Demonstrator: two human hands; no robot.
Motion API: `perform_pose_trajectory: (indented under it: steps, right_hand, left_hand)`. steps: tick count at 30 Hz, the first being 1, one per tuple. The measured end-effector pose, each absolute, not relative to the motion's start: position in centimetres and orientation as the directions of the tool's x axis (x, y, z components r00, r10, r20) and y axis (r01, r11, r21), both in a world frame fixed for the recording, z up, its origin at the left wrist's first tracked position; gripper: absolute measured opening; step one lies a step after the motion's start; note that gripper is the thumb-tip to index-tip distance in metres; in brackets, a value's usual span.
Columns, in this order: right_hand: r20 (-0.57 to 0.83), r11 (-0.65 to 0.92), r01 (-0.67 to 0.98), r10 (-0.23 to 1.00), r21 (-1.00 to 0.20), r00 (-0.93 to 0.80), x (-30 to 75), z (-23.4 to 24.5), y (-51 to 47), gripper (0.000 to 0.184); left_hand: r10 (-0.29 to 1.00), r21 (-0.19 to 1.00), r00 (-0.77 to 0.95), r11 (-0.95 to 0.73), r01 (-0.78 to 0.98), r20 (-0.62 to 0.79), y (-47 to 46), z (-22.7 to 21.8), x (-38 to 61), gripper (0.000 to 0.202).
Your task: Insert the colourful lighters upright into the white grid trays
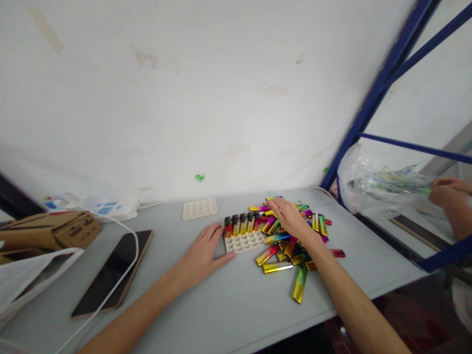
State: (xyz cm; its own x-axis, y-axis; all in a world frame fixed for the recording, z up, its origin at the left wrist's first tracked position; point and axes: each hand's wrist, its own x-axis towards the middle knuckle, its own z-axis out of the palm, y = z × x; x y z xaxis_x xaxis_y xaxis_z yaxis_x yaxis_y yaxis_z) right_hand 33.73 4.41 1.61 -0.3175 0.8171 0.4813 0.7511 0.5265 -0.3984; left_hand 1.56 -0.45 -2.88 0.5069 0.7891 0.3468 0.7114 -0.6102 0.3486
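My left hand (202, 253) rests on the table with thumb and fingers apart, touching the left side of a white tray (245, 243) with rows of holes. Several lighters (243, 223) with black tops and red or yellow bodies stand upright in the tray's back row. To the right, my right hand (289, 216) reaches over a heap of shiny multicoloured lighters (280, 246). Its fingers are bent close together on a lighter at the left side of the heap, largely covered by the hand. One green-and-gold lighter (299, 285) lies nearer the table's front edge.
A second holed tray (200, 209) lies near the wall. On the left are a phone (114, 275), a white cable (137, 241), a cardboard box (55, 228) and a power strip (118, 209). Beyond the blue metal frame (368, 105), another person's hand (450, 196) is at a clear plastic bag (383, 184).
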Motion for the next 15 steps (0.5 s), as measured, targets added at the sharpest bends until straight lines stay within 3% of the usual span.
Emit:
perform_pose_trajectory:
  steps: [2, 9, 15]
  right_hand:
    - [0.487, 0.521, 0.783, 0.81, -0.34, -0.327, 34.2, 0.2, 5.3, 0.04]
    - [0.317, 0.528, 0.824, 0.832, -0.207, -0.454, 34.0, -2.3, 7.0, 0.042]
    - [0.297, 0.417, 0.904, 0.879, -0.098, -0.373, 33.1, -1.6, 6.8, 0.039]
  left_hand:
    - [0.788, 0.347, 0.507, -0.611, 0.711, 0.35, -0.5, -2.8, 1.6, 0.071]
    - [0.793, 0.341, 0.5, -0.604, 0.72, 0.349, -0.5, -2.6, 1.7, 0.071]
    - [0.783, 0.34, 0.499, -0.615, 0.712, 0.371, -0.4, -2.9, 1.6, 0.07]
